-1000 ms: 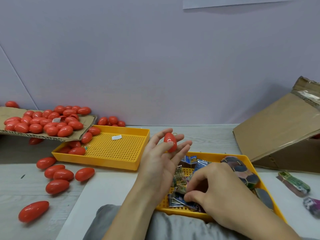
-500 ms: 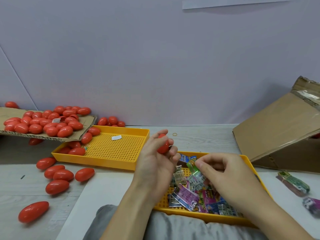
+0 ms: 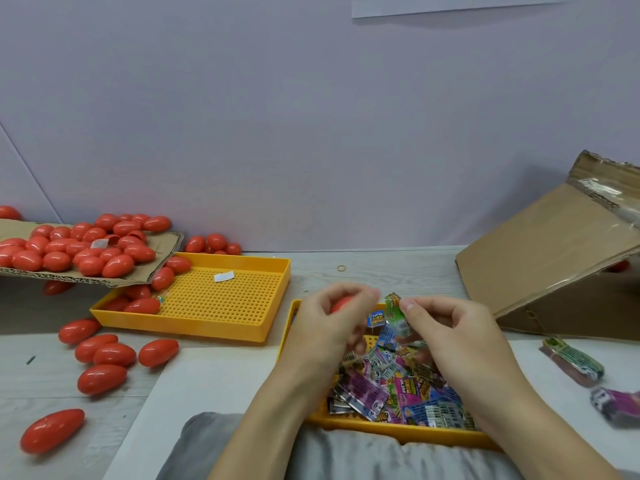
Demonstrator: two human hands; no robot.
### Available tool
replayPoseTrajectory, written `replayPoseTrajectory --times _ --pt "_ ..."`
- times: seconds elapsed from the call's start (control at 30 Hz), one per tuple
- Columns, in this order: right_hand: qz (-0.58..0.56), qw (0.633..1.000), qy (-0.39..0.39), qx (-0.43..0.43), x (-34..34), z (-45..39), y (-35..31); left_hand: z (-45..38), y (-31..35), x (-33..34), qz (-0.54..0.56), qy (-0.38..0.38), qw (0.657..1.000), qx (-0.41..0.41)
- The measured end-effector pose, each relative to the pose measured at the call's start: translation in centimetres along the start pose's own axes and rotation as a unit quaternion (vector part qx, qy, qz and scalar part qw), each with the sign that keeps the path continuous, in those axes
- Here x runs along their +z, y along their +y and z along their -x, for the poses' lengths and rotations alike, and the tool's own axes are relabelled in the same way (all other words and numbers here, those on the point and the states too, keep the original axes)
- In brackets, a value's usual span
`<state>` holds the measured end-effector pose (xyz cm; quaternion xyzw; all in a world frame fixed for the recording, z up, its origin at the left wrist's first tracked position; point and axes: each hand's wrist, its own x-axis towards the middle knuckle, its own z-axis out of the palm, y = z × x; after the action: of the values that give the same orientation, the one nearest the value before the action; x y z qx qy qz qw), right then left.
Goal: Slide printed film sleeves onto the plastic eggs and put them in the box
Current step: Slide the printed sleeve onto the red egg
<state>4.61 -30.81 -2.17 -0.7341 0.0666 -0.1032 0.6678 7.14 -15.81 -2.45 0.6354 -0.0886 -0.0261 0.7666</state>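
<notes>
Green film sleeve now lifted, pinched by right hand; left hand still grips egg

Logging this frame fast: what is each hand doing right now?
Left hand: holding a red egg.
Right hand: pinching a printed film sleeve.

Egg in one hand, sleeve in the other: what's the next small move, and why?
Probably bring the two together and start the green film sleeve over the end of the red egg. The left hand grips the egg and the right hand pinches the sleeve beside it, above the tray of sleeves; the egg looks bare.
</notes>
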Motion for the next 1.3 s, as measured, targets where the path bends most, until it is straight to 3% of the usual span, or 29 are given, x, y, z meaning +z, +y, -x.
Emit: replayPoseTrajectory --times 0.07,0.17,0.33,0.6,0.8,0.93,1.07,1.3 --pt "-0.006 1.0 0.002 -0.006 0.0 0.0 -0.1 0.2 -0.4 0.0 -0.099 -0.028 0.995 0.009" --pt "-0.003 1.0 0.001 -0.026 0.0 0.2 -0.3 0.2 -0.6 0.0 -0.142 -0.014 0.989 0.03" --pt "0.025 0.997 0.009 -0.068 0.0 0.2 -0.4 0.2 -0.5 -0.2 -0.104 -0.003 0.994 0.03" --pt "0.012 0.998 -0.024 -0.048 0.0 0.1 -0.2 -0.3 -0.5 -0.6 0.023 0.042 0.999 -0.001" --pt "-0.05 0.991 -0.124 -0.034 0.4 0.5 -0.4 -0.1 -0.6 -0.5 -0.044 0.056 0.997 0.025" --pt "-0.076 0.993 -0.088 -0.035 0.3 0.3 -0.5 0.1 -0.4 -0.4 -0.072 0.023 0.997 0.017" --pt "-0.081 0.987 -0.122 -0.061 0.2 0.6 -1.0 0.5 -0.1 -0.1 -0.101 -0.012 0.995 0.015" --pt "-0.069 0.99 -0.107 -0.063 0.1 0.6 -1.0 0.3 -0.3 0.0 -0.125 0.037 0.991 0.021"
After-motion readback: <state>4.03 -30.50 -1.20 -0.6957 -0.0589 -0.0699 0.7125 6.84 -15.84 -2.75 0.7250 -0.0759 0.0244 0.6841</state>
